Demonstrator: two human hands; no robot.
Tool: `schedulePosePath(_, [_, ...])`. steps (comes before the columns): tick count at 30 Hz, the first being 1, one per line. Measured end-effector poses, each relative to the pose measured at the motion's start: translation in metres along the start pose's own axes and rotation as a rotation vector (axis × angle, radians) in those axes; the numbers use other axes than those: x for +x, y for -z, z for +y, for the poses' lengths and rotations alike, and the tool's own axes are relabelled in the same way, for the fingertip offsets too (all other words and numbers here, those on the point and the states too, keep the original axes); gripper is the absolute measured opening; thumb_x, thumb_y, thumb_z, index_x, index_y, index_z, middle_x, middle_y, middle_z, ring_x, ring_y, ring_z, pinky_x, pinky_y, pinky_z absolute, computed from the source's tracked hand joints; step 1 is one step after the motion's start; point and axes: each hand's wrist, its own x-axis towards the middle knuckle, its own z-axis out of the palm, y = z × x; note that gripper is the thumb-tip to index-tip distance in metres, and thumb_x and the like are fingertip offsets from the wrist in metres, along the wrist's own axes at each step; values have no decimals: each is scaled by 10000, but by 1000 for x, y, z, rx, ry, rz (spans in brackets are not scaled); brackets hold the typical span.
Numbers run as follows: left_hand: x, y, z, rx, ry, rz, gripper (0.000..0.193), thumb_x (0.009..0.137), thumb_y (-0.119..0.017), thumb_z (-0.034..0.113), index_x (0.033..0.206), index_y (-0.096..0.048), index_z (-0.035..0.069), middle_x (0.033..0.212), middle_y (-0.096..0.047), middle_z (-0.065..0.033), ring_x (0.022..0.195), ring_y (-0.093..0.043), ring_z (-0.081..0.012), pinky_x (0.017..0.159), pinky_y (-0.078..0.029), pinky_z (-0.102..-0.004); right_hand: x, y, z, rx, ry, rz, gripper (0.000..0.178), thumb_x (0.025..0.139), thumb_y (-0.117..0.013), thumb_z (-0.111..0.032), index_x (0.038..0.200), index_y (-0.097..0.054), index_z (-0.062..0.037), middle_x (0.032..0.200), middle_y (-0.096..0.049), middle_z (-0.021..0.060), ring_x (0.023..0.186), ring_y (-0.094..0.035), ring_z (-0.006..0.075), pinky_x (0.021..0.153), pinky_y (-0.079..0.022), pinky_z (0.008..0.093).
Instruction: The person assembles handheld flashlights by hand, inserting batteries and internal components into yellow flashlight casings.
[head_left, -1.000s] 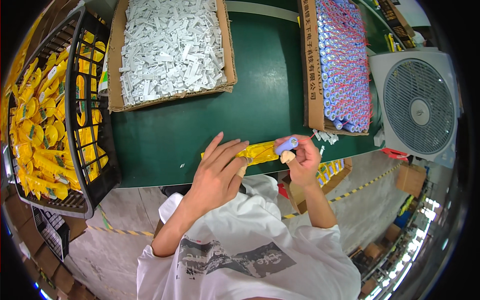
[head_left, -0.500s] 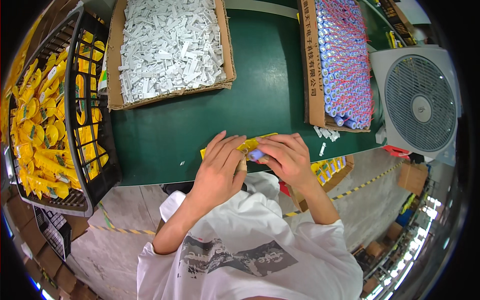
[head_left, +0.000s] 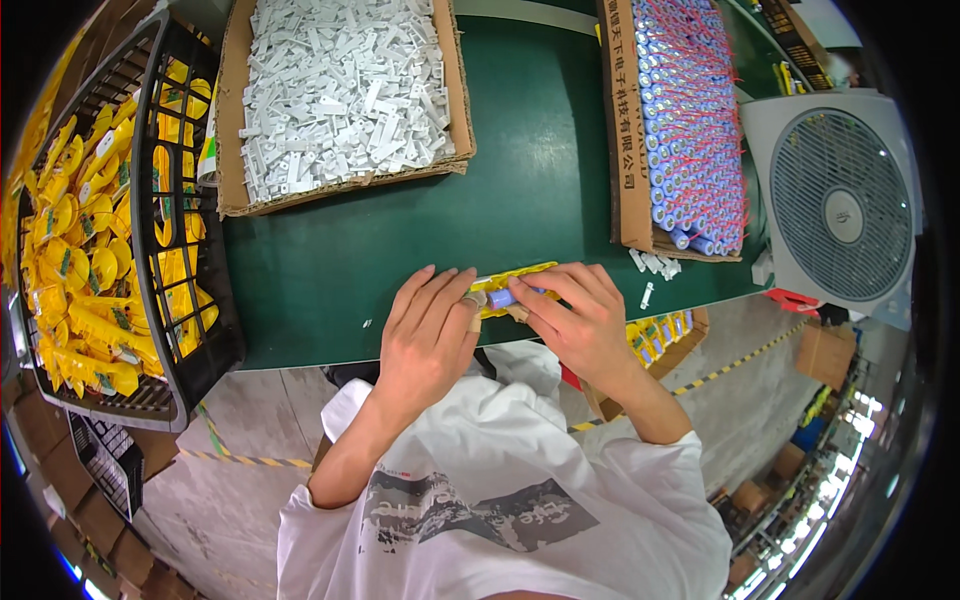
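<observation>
At the table's near edge, between my two hands, lies a yellow plastic casing [head_left: 516, 273], long and open along its upper side. A blue-purple cylindrical battery [head_left: 502, 298] lies lengthwise in it, its right end covered by my fingers. My left hand [head_left: 428, 328] has its fingers close together over the casing's left end, thumb on the near side, with a tan wrap on one finger. My right hand [head_left: 580, 318] pinches the battery and casing from the right. Both palms face down, so the fingertips are partly hidden.
A cardboard box of white plastic parts [head_left: 466, 150] stands at the far left, beside a black crate [head_left: 165, 300] of yellow casings. At the far right are a box of batteries with red wires [head_left: 625, 190], loose white parts [head_left: 655, 264] and a grey fan [head_left: 845, 215]. Below the table edge sits another box of yellow pieces [head_left: 655, 338].
The battery, tilted at the casing's edge before, now lies flatter along it. My left hand has shifted slightly left and more of the casing's inside shows.
</observation>
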Motion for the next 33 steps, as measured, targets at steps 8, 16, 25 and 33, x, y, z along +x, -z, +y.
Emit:
schedulePosePath(8, [5,2,2,63,-82,-51,153,856,-750,3,980,-659,13,1250,-743,-145,1144,-713,-328,1054,-534,-490,0,8,-1,-145,89,-28,357,766,-844,-149,1115,-794,-90,1072,-705,-11,963,-671,194,823,-499,368])
schedulePosePath(16, [9,3,12,54,-23,-87,187,844,-775,29,1015,-704,5,1240,-734,-147,1140,-699,-340,1079,-501,-518,5,7,6,-28,71,-79,240,859,-778,-201,1083,-791,-115,1094,-703,-12,1009,-664,179,870,-505,351])
schedulePosePath(25, [28,33,-3,136,40,-214,197,893,-716,25,1088,-695,5,1270,-709,-150,1204,-656,-355,1148,-432,-556,-115,24,33,-182,-795,570,280,868,-829,-83,1142,-779,-54,1078,-730,115,949,-682,311,823,-559,397])
schedulePosePath(33, [26,12,15,85,161,-136,275,891,-680,-17,1162,-633,-10,1298,-688,-184,1239,-625,-427,1137,-437,-576,-126,23,41,-64,-653,328,383,830,-837,-57,1209,-783,-72,1066,-681,87,961,-644,290,811,-536,398])
